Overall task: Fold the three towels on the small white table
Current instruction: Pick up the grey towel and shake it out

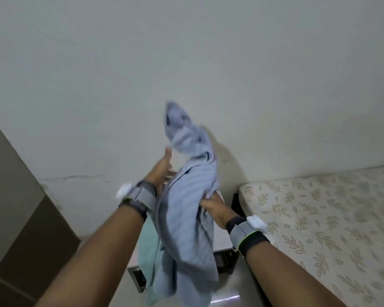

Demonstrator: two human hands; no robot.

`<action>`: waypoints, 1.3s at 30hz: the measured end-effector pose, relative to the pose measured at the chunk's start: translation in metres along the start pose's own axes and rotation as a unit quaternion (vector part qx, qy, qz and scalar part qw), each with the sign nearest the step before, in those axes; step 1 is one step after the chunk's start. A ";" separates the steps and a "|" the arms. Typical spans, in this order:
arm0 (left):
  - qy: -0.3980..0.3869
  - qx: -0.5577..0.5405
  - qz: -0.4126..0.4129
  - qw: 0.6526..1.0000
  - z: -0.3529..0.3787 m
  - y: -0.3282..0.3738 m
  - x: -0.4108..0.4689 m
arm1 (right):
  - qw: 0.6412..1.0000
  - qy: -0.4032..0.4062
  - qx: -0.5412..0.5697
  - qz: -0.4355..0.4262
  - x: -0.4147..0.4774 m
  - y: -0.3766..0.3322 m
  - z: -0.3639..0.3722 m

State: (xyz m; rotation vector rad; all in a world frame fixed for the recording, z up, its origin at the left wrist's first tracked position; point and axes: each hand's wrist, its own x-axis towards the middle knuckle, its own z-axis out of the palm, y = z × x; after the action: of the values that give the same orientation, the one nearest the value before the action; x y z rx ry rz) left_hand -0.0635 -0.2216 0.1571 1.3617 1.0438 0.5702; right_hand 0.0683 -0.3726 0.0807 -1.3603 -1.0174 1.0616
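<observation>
the blue-grey towel (186, 218) is gripped mid-length by the curled right hand (215, 207), bunched above the grip, limp below it, over the small white table (222, 240). the left hand (162, 169) is held open alongside. it is judged soft and light; a corner is best taken.

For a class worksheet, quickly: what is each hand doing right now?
Left hand: open, beside the blue-grey towel.
Right hand: gripping the blue-grey towel.

Teal towel (148, 247) on white table (222, 239)
</observation>
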 end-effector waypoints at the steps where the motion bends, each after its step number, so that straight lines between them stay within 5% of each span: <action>1: -0.034 -0.001 -0.045 0.998 0.005 -0.032 -0.001 | 1.000 0.014 0.025 -0.001 0.001 -0.003 0.001; 6: -0.152 -0.036 -0.114 0.981 0.023 -0.083 -0.037 | 0.998 0.023 0.062 -0.011 0.015 -0.004 -0.002; 14: -0.174 0.053 -0.356 0.916 -0.018 -0.134 -0.056 | 0.988 0.053 0.141 -0.039 0.033 -0.014 -0.001; 19: -0.129 -0.059 -0.261 0.955 -0.032 -0.103 -0.029 | 0.984 0.068 0.151 -0.070 0.033 -0.032 -0.012; 23: -0.031 -0.256 -0.022 0.966 -0.034 -0.074 -0.013 | 0.977 0.091 0.159 -0.107 0.033 -0.042 -0.018; 26: 0.077 -0.202 0.076 0.973 -0.024 -0.084 -0.013 | 0.973 0.095 0.170 -0.123 0.031 -0.050 -0.023; 30: 0.199 -0.044 0.061 0.977 -0.008 -0.108 -0.015 | 0.976 0.099 0.156 -0.118 0.028 -0.050 -0.028; 39: 0.032 -0.185 -0.050 0.981 0.015 -0.097 -0.049 | 0.975 0.142 0.132 -0.112 0.037 -0.043 -0.028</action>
State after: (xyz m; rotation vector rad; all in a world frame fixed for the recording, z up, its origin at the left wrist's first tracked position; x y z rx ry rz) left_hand -0.0960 -0.2874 0.0759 0.9641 0.9945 0.6980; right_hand 0.1043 -0.3407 0.1220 -1.1117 -0.7666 0.7770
